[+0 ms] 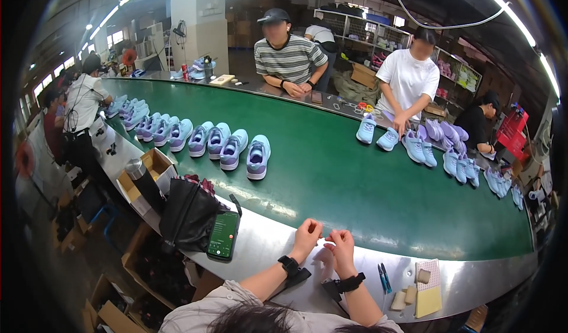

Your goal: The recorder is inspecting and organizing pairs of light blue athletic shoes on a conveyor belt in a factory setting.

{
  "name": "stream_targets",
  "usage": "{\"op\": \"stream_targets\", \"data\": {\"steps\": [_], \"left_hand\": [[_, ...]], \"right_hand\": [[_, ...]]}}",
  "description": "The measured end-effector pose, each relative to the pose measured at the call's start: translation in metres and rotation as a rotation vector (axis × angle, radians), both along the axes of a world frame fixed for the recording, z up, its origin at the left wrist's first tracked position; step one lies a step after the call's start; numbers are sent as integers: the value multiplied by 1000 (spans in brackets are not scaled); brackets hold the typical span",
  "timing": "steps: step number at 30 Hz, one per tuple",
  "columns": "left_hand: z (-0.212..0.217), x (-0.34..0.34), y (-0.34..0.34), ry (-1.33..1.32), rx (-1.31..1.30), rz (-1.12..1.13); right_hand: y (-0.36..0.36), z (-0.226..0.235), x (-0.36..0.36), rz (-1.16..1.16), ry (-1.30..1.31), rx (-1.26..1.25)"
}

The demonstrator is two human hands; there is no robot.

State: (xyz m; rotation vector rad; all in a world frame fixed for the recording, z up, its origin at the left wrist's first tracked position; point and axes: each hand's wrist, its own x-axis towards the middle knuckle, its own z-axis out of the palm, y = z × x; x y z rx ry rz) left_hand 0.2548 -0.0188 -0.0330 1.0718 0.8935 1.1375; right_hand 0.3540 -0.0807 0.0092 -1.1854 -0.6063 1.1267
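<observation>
My left hand [307, 237] and my right hand [341, 249] are close together over the near edge of the green conveyor belt [331, 173]. The fingers of both are pinched, and a tiny pale bit seems to show between them, too small to name. Each wrist wears a black strap. Left of my hands, a phone [223, 235] with a lit green screen leans beside a black bag [188, 216]. To the right, slim blue-and-black tools [384, 278] lie on the metal ledge, near tan rolls [398, 301] and a yellow notepad [428, 302].
Light-blue and purple sneakers [258, 157] line the belt's left side. More sneakers [414, 148] stand at the far right, where a person in white [408, 78] handles one. A person in stripes [290, 60] leans opposite. A dark flask [145, 184] stands by a cardboard box [158, 166].
</observation>
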Motion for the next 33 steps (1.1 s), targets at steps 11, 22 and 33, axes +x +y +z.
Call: {"op": "stream_targets", "data": {"steps": [11, 22, 33], "left_hand": [[-4, -5, -8, 317, 246, -83], [4, -8, -11, 308, 281, -127], [-4, -7, -11, 273, 337, -168]], "right_hand": [[5, -35, 3, 117, 27, 47], [0, -34, 5, 86, -30, 73], [-4, -24, 7, 185, -39, 66]]}}
